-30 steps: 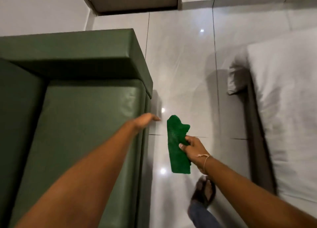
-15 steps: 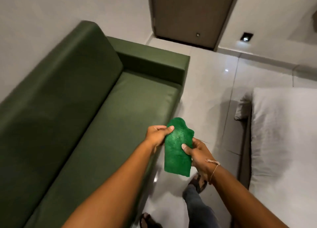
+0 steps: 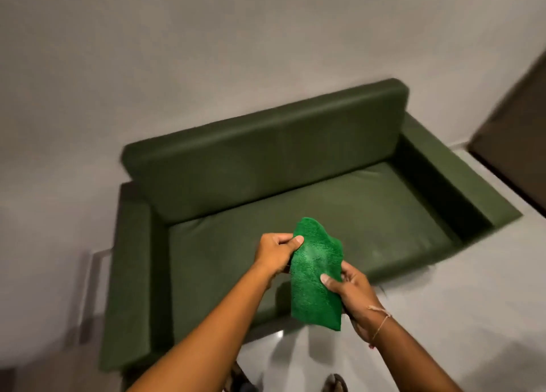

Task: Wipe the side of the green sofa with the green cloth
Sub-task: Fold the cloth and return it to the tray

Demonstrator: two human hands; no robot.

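A dark green sofa [image 3: 295,202] stands against the wall, seen from the front and above, with an armrest at each end. I hold a bright green cloth [image 3: 314,276] in front of its seat edge, hanging flat. My left hand [image 3: 276,251] pinches the cloth's upper left edge. My right hand [image 3: 351,291] grips its right edge lower down, thumb on the front. The cloth is in the air, apart from the sofa.
A plain wall [image 3: 206,52] rises behind the sofa. A dark door [image 3: 520,143] is at the far right. Pale glossy floor tiles [image 3: 458,288] run to the right and below. My sandalled feet [image 3: 334,384] show at the bottom edge.
My view has swung left from the sofa's right end to its front. My left hand came over and took hold of the cloth, which my right hand kept holding.
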